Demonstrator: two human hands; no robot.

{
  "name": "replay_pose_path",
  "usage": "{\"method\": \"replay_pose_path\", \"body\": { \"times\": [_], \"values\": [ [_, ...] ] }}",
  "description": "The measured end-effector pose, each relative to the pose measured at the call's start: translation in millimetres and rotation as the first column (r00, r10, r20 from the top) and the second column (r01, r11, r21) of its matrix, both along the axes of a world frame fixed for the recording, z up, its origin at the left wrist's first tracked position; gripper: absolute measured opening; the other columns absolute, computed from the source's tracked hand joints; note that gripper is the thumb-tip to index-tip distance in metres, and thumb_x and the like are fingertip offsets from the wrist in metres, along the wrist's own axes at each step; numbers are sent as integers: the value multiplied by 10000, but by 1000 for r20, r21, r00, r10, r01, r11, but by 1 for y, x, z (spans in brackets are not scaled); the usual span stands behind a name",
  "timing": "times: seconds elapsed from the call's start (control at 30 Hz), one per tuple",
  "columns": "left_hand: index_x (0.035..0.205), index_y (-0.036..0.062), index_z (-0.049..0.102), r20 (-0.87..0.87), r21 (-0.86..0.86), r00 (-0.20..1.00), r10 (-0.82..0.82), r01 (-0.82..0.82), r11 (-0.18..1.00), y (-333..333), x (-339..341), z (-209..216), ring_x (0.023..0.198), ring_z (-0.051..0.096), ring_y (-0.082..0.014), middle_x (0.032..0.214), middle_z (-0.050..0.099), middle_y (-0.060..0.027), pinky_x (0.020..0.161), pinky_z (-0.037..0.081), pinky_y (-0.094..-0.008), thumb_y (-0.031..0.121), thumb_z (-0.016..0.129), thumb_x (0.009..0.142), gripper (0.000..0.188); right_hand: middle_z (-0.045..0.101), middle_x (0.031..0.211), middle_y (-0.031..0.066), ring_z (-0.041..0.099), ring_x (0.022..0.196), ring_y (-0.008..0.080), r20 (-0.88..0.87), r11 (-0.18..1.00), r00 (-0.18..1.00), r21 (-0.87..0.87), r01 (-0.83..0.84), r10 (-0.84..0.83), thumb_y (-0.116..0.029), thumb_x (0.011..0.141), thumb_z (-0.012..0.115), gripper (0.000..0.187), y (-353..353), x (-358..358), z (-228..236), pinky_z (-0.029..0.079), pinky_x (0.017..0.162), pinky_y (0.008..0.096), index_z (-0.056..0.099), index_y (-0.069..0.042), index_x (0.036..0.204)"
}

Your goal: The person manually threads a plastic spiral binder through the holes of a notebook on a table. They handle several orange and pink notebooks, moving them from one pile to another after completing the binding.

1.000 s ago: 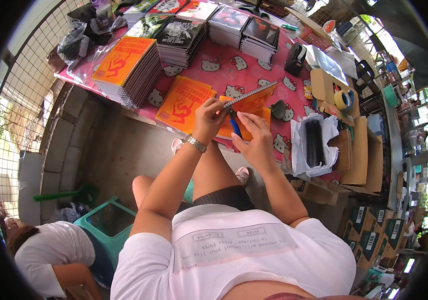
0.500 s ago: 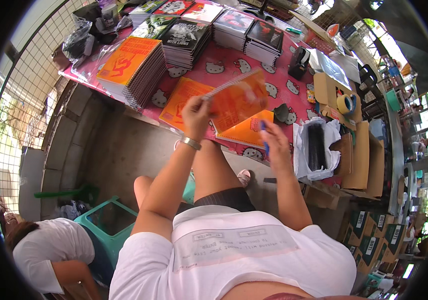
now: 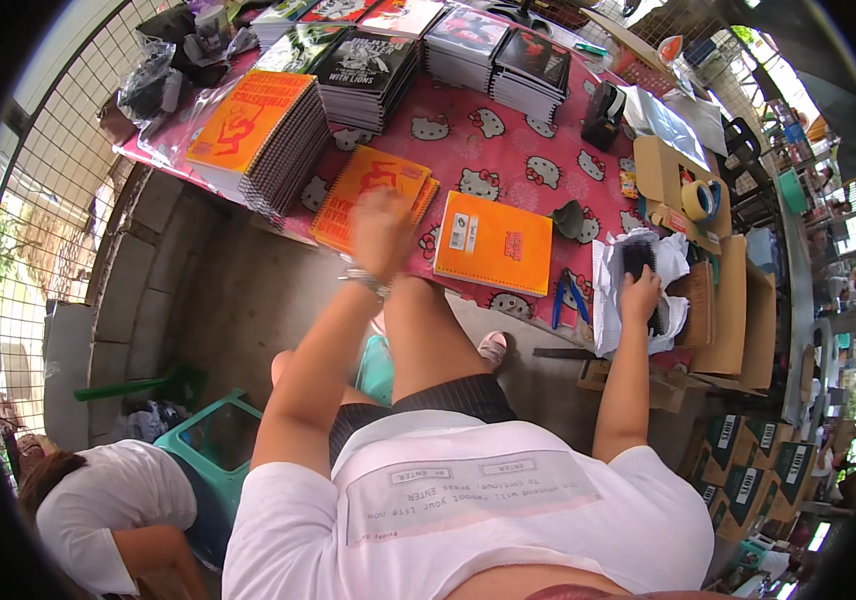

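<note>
Working at a pink-covered table (image 3: 418, 152), a person in a white shirt (image 3: 508, 520) had blue pliers (image 3: 578, 303) lying unheld near the front edge, handles turned homeward, convenient for the right hand (image 3: 641, 290). That hand's fingers were bunched narrow inside a white-wrapped box (image 3: 606, 300), at dark, ribbed pieces that looked like binding coils (image 3: 638, 257); whether they gripped one could not be told. Taking a coil seemed to call for a light pinch near its end and a pull along its length, since a sideways tug could tangle or bend its neighbors. An orange notebook (image 3: 493, 245) lay flat left of the pliers, best kept square and undisturbed. Farther left, the left hand (image 3: 383, 230), blurred, was over overlapping orange notebooks (image 3: 343, 205); its hold, if any, could not be made out. Beyond were a tape roll (image 3: 690, 203), a tall orange stack (image 3: 278, 150) and dark-covered books (image 3: 373, 65).
</note>
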State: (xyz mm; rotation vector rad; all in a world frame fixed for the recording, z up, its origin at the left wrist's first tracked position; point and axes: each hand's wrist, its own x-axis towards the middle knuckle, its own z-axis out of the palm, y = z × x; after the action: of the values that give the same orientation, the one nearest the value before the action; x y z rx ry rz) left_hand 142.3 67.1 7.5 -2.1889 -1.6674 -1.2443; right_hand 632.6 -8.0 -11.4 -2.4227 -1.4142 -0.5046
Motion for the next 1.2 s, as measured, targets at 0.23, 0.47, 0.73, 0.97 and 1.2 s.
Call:
{"method": "replay_pose_path", "body": {
  "times": [0.23,0.47,0.73,0.97,1.2],
  "values": [
    [1082,106,622,-422,-347,632,-650,550,760,-49,119,-5,1100,592,-265,1095,609,-64,910,492,-384,180,650,832,262,657,1064,194,657,984,354,-64,974,997,-220,-60,47,-217,882,701,313,7,12,-2,523,869,447,695,-52,1147],
    [1120,123,632,-294,-551,505,-811,604,576,-29,106,39,965,666,-274,1054,614,-81,698,566,-424,139,627,846,275,711,956,181,669,902,341,-304,988,940,61,-141,153,-156,903,675,220,16,78,4,519,828,419,720,-43,1087],
    [1047,107,615,-275,-220,825,-494,446,868,-11,107,90,991,639,-275,944,659,-69,939,460,-470,132,592,858,191,613,1117,174,571,1088,376,-316,917,874,-29,-399,370,-181,931,639,270,18,28,2,470,940,481,643,-76,1180],
    [993,120,590,-201,-150,812,-548,528,836,-8,118,90,972,614,-249,893,636,-47,983,405,-465,148,659,834,175,591,1052,137,605,969,351,-278,959,919,106,-261,281,-93,841,680,240,-18,7,-9,501,871,449,677,-63,1079],
    [971,138,598,-197,-101,826,-528,519,849,-12,112,86,932,614,-239,870,631,-27,973,405,-458,230,700,827,199,605,938,110,629,844,255,-230,762,726,188,-620,648,-47,913,612,217,-2,-82,114,524,777,358,710,-74,1105]
  ]
}}
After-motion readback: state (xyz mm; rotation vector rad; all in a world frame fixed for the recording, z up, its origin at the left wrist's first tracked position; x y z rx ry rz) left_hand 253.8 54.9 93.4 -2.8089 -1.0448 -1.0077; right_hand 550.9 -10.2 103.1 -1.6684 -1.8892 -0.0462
